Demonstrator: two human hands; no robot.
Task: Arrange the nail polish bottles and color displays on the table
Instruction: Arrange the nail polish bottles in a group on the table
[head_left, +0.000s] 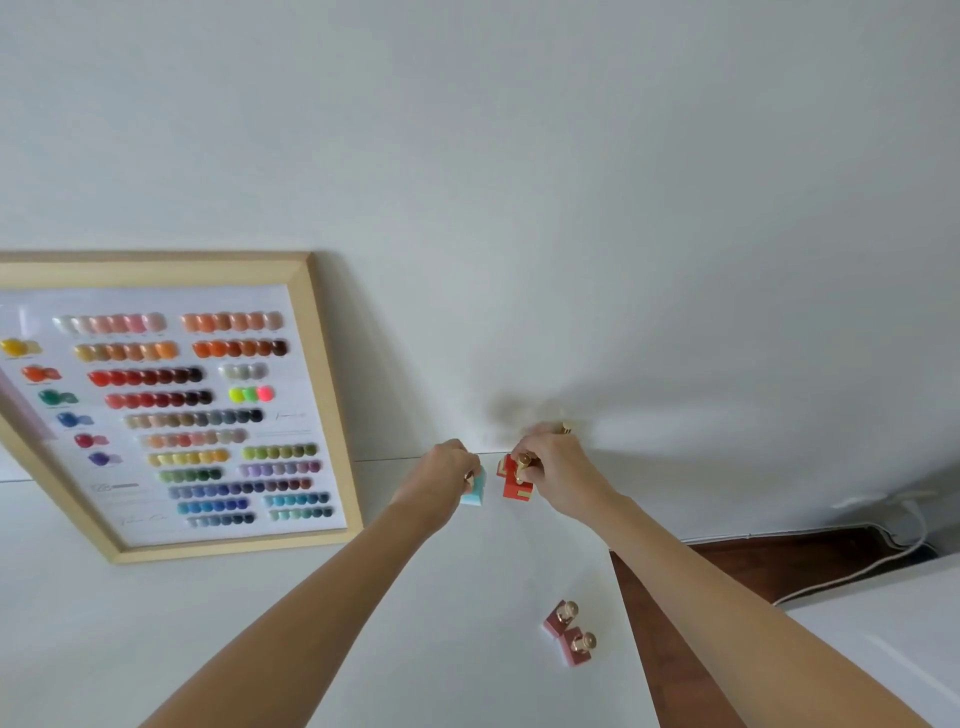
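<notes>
My left hand (451, 470) has its grip closed on the blue bottle (475, 489), and my right hand (553, 475) grips the red bottles (514, 480) by their gold caps; how many it holds I cannot tell. Both sit at the table's (363, 649) far edge, close against the wall, just beside each other, so I judge I am lining them into a row there. The swatch frame (171, 410) leans at the far left edge. Two pink bottles (569, 631) wait touching near the right edge, likely next to join.
</notes>
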